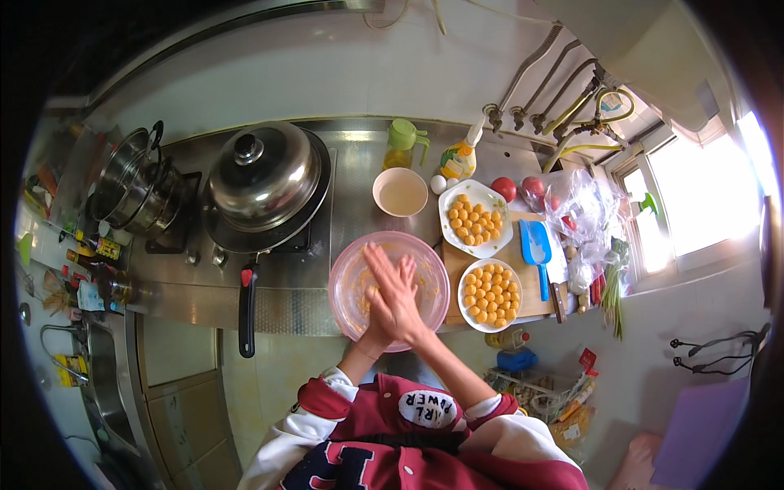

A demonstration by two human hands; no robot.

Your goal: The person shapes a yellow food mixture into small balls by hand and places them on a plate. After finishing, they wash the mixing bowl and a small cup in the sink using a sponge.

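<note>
Over a pink plastic bowl (pixel 434 315) smeared with orange dough, my right hand (pixel 398 303) lies across my left hand (pixel 378 324), palms together. Whether something is between the palms is hidden. To the right, a round white plate (pixel 465 315) and an octagonal white plate (pixel 488 247) hold many small orange dough balls. Behind the pink bowl stands a light bowl (pixel 400 193) of cloudy liquid.
Left is a lidded wok (pixel 263 177) on the hob, its handle (pixel 247 312) jutting forward. A blue scoop (pixel 536 245) and a knife (pixel 558 303) lie on a wooden board (pixel 453 263). Eggs (pixel 438 184), a tomato (pixel 503 190) and an oil jug (pixel 400 147) stand behind.
</note>
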